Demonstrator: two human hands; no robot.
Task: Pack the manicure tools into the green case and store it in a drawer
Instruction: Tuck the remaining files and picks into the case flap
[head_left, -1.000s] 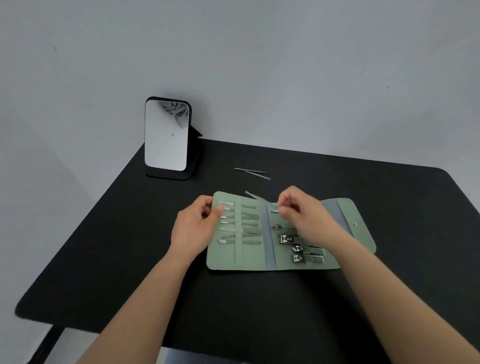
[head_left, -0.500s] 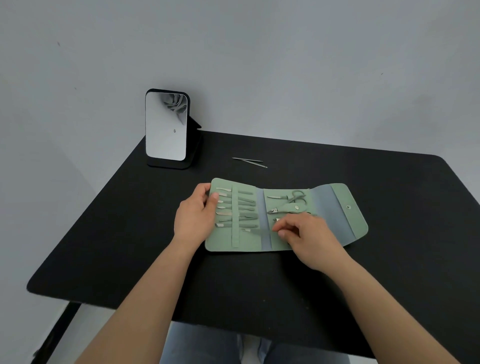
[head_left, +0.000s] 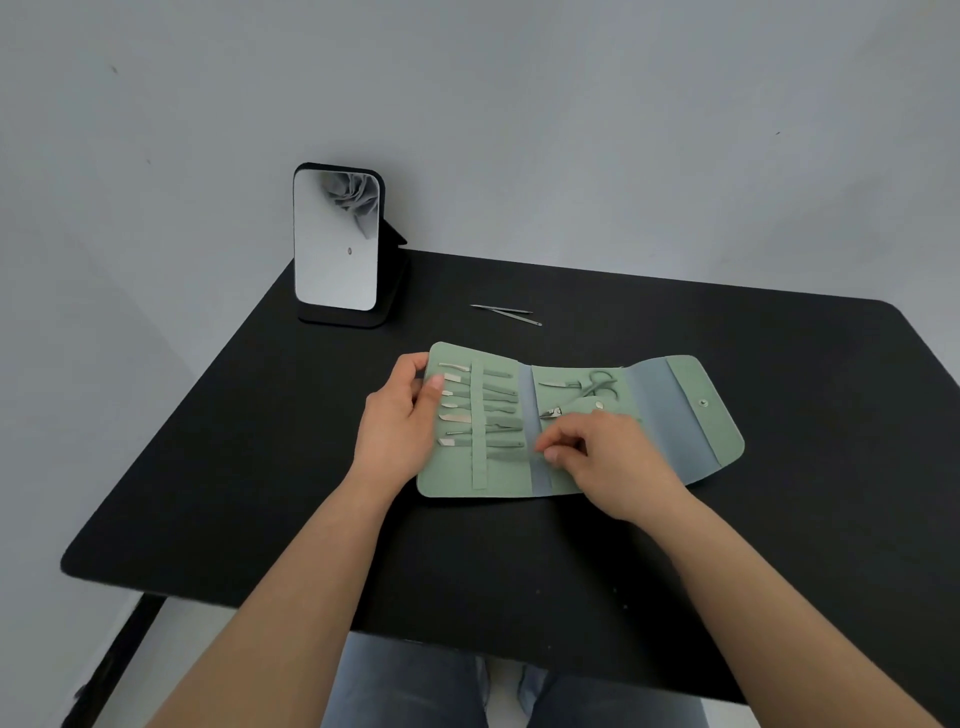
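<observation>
Nearest the camera, blue-jeaned knees (head_left: 415, 686) showed under the near edge of the flat black surface (head_left: 260, 467). On it the soft green fold-out case (head_left: 675, 415) lay open, its snap flap spread to the right. The left hand (head_left: 402, 421) held the case's left edge, thumb on the inner face and fingers curled behind. The right hand (head_left: 608, 460) rested on the near part of the middle panel, fingertips (head_left: 550, 454) curled and pinched together at the grey fold; whether they grasped a tool could not be told. Slim green-handled metal tools (head_left: 480, 410) sat in a row under the left panel's strap, with steel nippers (head_left: 550, 413) and small scissors (head_left: 597, 384) on the middle panel. Farther off, two thin steel tweezers (head_left: 506, 313) lay loose on the surface. Far left stood a black-framed rectangular mirror (head_left: 336, 239).
</observation>
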